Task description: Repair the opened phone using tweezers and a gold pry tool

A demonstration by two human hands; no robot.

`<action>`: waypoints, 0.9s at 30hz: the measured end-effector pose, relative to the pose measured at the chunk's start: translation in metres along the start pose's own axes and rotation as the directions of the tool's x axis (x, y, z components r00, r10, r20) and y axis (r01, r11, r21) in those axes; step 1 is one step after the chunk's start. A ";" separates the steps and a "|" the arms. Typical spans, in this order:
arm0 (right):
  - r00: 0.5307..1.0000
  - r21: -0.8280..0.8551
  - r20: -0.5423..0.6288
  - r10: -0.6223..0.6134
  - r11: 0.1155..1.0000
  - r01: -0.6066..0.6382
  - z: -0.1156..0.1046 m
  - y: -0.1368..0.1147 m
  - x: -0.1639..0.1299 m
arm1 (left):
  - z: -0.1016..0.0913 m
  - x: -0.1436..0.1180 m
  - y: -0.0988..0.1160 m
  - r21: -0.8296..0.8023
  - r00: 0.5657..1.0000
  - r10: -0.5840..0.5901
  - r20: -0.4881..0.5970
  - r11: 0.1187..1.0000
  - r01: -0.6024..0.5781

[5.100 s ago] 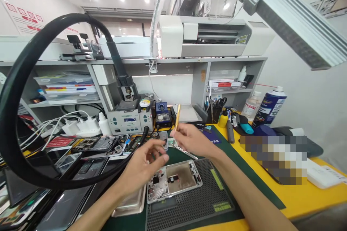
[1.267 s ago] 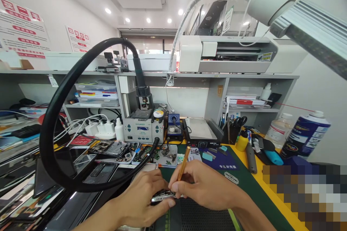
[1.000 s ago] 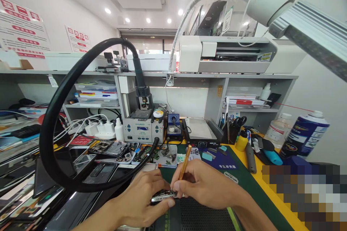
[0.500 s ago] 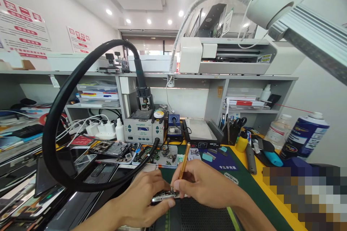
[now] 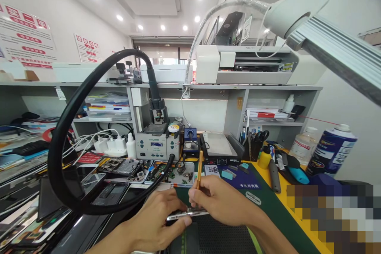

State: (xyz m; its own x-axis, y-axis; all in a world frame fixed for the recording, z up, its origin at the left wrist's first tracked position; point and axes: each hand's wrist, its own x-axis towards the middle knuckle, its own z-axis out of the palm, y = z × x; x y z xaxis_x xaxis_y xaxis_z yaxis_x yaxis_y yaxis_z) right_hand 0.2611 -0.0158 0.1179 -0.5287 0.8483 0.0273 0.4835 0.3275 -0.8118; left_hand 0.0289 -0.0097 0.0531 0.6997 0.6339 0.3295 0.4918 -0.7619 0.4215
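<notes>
My left hand [image 5: 160,218] is closed on a phone [image 5: 195,213] with a silver frame, seen nearly edge-on, with the thumb along its near side. In my right hand [image 5: 223,200] is a slim gold-coloured screwdriver [image 5: 199,170], gripped like a pen and standing almost upright. The screwdriver's lower end is hidden behind my fingers, just over the phone, so I cannot tell whether it touches. Below the phone lies a black perforated mat [image 5: 223,236] on the green work mat [image 5: 282,222].
A thick black hose [image 5: 53,147] loops across the left, over several phones and phone parts. Behind my hands stand a parts tray [image 5: 186,172], a hot-air station [image 5: 153,145] and a heating plate [image 5: 220,147]. A spray can [image 5: 330,149] stands right; a lamp [image 5: 336,47] hangs above.
The screwdriver has swung more upright, and my right hand has shifted slightly. The phone stays in my left hand. The whole view has moved a little.
</notes>
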 end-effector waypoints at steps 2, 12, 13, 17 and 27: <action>1.000 -0.023 -0.021 0.018 1.000 -0.018 -0.001 -0.001 -0.001 | -0.001 0.000 0.000 -0.030 1.000 -0.008 -0.008 1.000 0.007; 0.990 -0.266 -0.133 0.045 0.961 -0.079 0.004 0.002 0.000 | -0.005 0.007 -0.004 -0.152 0.996 -0.077 -0.041 0.986 0.070; 0.991 -0.279 -0.131 0.036 0.957 -0.072 0.005 0.002 0.000 | -0.005 0.007 -0.003 -0.154 0.995 -0.089 -0.046 0.985 0.081; 0.990 -0.318 -0.141 0.009 0.946 -0.054 0.006 0.004 0.001 | -0.009 0.008 0.001 -0.164 0.995 -0.087 -0.049 0.983 0.078; 0.990 -0.361 -0.143 -0.020 0.932 -0.033 0.007 0.004 -0.001 | -0.003 0.002 -0.007 -0.135 0.992 -0.095 -0.083 0.987 0.084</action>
State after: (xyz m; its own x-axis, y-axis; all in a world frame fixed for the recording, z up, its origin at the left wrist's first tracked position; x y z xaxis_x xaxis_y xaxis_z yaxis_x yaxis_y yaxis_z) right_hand 0.2587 -0.0186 0.1107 -0.4333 0.8923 0.1266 0.7198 0.4271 -0.5472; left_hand 0.0258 -0.0030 0.0532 0.6043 0.7124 0.3567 0.4743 -0.6814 0.5573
